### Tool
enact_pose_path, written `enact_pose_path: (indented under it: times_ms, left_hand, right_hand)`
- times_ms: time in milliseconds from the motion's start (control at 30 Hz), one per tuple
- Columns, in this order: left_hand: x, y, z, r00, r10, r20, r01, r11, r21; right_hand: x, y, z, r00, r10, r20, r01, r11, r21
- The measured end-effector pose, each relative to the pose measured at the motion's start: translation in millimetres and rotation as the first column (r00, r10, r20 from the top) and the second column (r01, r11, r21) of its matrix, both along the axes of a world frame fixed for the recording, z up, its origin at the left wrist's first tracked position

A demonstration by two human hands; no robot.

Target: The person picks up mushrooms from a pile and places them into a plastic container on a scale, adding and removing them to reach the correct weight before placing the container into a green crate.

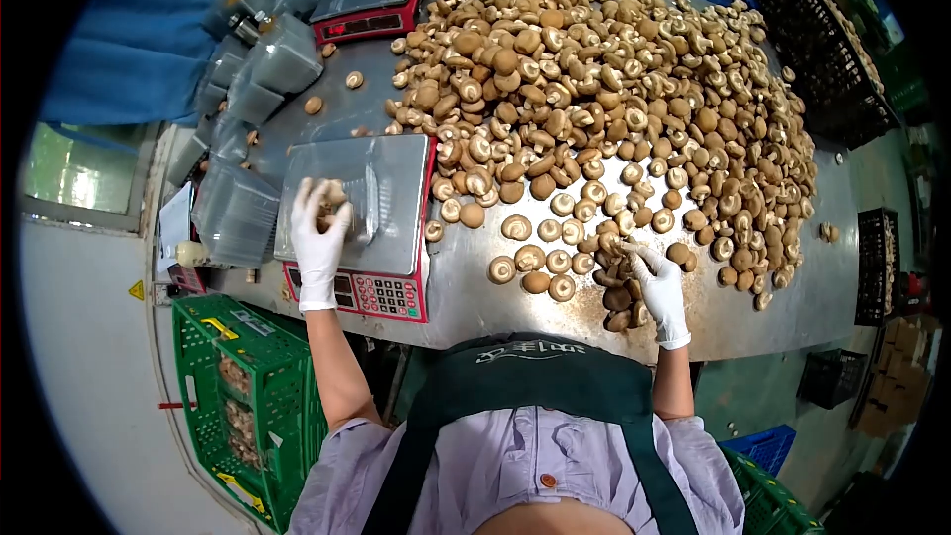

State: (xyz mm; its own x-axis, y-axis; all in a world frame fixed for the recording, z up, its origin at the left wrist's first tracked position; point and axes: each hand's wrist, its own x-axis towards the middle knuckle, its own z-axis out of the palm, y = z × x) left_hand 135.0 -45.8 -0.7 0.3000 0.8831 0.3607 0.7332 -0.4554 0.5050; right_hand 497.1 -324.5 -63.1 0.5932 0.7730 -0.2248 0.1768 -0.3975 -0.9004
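Observation:
My left hand (319, 243), in a white glove, is over the plate of a red digital scale (391, 297). Its fingers are closed around pale brown mushrooms (334, 196). Just right of these fingers, a clear plastic tray (370, 203) rests on the scale plate, its outline hard to make out. My right hand (662, 295), also gloved, reaches into loose mushrooms near the table's front edge. Its thumb and fingers are bent around a brown mushroom (622, 260), partly hidden by the glove. Darker mushrooms (618, 299) lie beside that hand.
A large heap of mushrooms (594, 69) covers much of the metal table (466, 292). Stacked clear trays (236, 213) stand left of the scale. Behind is a second red scale (371, 25). A green crate (248, 367) sits low left; a black crate (827, 50) stands back right.

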Motion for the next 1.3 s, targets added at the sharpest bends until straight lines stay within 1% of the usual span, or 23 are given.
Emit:
enact_pose_path:
  times_ms: [67,167,267,300,367,400,467,600,633,700,733,767,800,833,867,933,1000,1067,1100,1133,1200,1267,1300]
  left_hand:
    - [5,-3,-14,0.999,-0.02,-0.039,0.024,0.993,0.116]
    - [45,-31,1,0.989,-0.047,0.143,0.015,0.976,0.217]
    - [91,-70,-7,0.886,-0.258,0.385,0.296,0.954,-0.04]
    - [103,-81,-18,0.877,-0.347,0.332,0.411,0.9,-0.145]
    - [120,-102,-53,0.799,-0.6,-0.043,0.588,0.794,-0.153]
    - [130,-113,-66,0.749,-0.66,-0.069,0.621,0.734,-0.276]
    - [138,-126,-102,0.655,-0.686,-0.316,0.669,0.721,-0.178]
    - [147,-114,-124,0.677,-0.707,-0.205,0.672,0.708,-0.217]
    - [149,-115,-123,0.724,-0.688,-0.056,0.66,0.714,-0.235]
    - [153,-116,-120,0.763,-0.618,0.188,0.646,0.736,-0.201]
    - [155,-116,-115,0.761,-0.622,0.186,0.649,0.733,-0.203]
    - [155,-117,-108,0.782,-0.499,0.373,0.618,0.7,-0.358]
    - [156,-119,-103,0.786,-0.331,0.522,0.596,0.628,-0.5]
    - [155,-119,-108,0.712,-0.068,0.699,0.635,0.486,-0.6]
    - [153,-118,-103,0.713,-0.07,0.698,0.636,0.484,-0.601]
    - [149,-115,-77,0.426,0.553,0.716,0.871,-0.038,-0.49]
    - [147,-118,-81,0.411,0.651,0.638,0.865,-0.059,-0.498]
    - [136,-116,-119,0.455,0.478,0.751,0.89,-0.2,-0.411]
    - [145,-128,-109,0.564,0.448,0.694,0.805,-0.109,-0.584]
    - [149,-133,-98,0.564,0.448,0.694,0.804,-0.109,-0.584]
    - [155,-140,-83,0.764,0.175,0.62,0.644,-0.234,-0.728]
    - [158,-146,-96,0.769,0.093,0.633,0.632,-0.26,-0.73]
    - [161,-150,-100,0.762,0.014,0.647,0.633,-0.225,-0.741]
  right_hand:
    - [-2,0,1,0.999,0.026,0.024,-0.025,0.999,-0.041]
    - [1,-5,-7,0.999,0.009,0.037,-0.008,1.0,-0.026]
    - [9,-11,-3,0.999,-0.05,-0.021,0.05,0.999,0.009]
    - [13,-15,-1,0.993,-0.068,0.093,0.073,0.996,-0.055]
    - [19,-22,10,0.988,-0.095,0.121,0.105,0.991,-0.078]
    - [25,-30,10,0.985,-0.106,0.134,0.116,0.991,-0.069]
    - [32,-44,19,0.972,-0.173,0.16,0.182,0.982,-0.045]
    - [35,-78,15,0.933,-0.281,0.223,0.314,0.941,-0.127]
    - [32,-85,13,0.93,-0.277,0.241,0.316,0.939,-0.138]
    - [18,-91,12,0.93,-0.264,0.257,0.3,0.948,-0.11]
    - [10,-91,17,0.932,-0.237,0.275,0.278,0.953,-0.122]
    - [7,-98,-1,0.934,-0.196,0.298,0.238,0.965,-0.11]
    - [0,-97,1,0.943,-0.047,0.33,0.142,0.953,-0.269]
    - [-9,-95,-4,0.906,0.045,0.422,0.084,0.956,-0.282]
    - [-17,-95,-14,0.851,0.137,0.507,0.025,0.954,-0.299]
    - [-24,-95,-41,0.825,0.17,0.538,-0.002,0.955,-0.298]
    - [-26,-89,-38,0.874,0.135,0.467,0.059,0.924,-0.378]
    - [-20,-93,-46,0.985,-0.119,0.121,0.147,0.956,-0.254]
    - [-16,-99,-65,0.968,-0.244,-0.062,0.239,0.968,-0.079]
    - [-14,-95,-54,0.928,-0.28,-0.245,0.293,0.956,0.016]
    - [-4,-99,-53,0.817,-0.285,-0.502,0.364,0.929,0.065]
    - [3,-100,-49,0.543,0.036,-0.839,0.407,0.863,0.3]
    - [1,-95,-32,0.514,0.003,-0.858,0.457,0.845,0.277]
